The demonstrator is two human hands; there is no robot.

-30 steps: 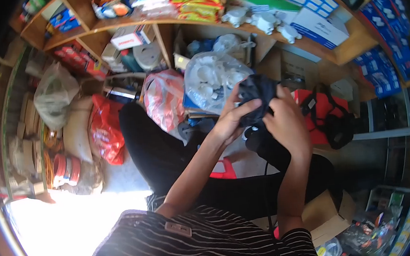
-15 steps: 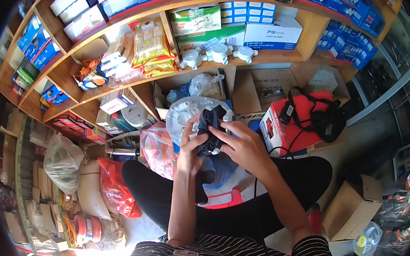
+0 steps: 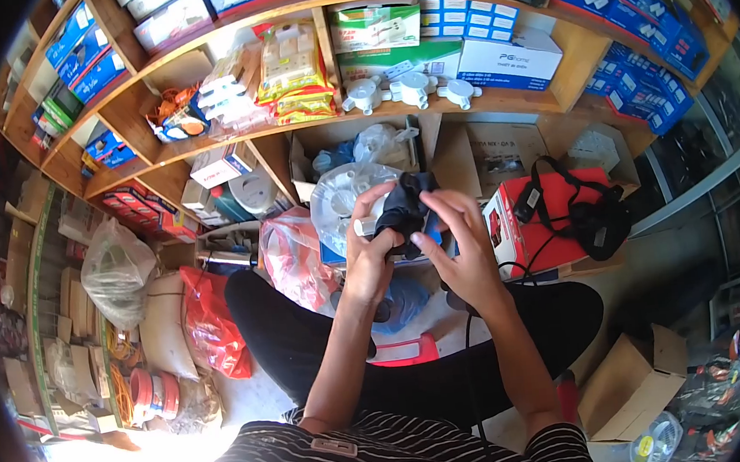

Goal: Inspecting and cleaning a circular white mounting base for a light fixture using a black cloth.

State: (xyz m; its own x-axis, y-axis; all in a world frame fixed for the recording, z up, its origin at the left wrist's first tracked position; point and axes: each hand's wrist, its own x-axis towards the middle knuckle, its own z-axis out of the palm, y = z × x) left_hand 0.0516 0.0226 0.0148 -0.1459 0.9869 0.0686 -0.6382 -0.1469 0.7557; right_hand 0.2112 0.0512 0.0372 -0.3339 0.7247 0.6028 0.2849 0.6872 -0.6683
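Observation:
A bunched piece of black cloth [image 3: 405, 210] is held up in front of me, above my lap. My left hand [image 3: 371, 262] is closed around its left side, with the thumb pressed over the cloth. A short white tube-like piece [image 3: 364, 226] shows by the left fingers; whether it is in that hand I cannot tell. My right hand [image 3: 470, 253] is at the cloth's right edge. Its fingers are spread, and the index finger and thumb tips touch the fabric without closing on it. Behind the cloth stands a clear plastic bag [image 3: 332, 201] with white fittings inside.
Wooden shelves [image 3: 231, 148] with boxes and white round junction boxes [image 3: 413, 88] run across the far side. A red box [image 3: 553, 215] with a black strap stands at the right. Left of my knees lie a pink bag [image 3: 293, 251] and a red bag [image 3: 216, 319]. An opened carton [image 3: 630, 389] sits lower right.
Both hands and the cloth have shifted a little to the right in the picture. My right fingers, which lay over the cloth, are now spread at its right edge. The whole view has also shifted slightly.

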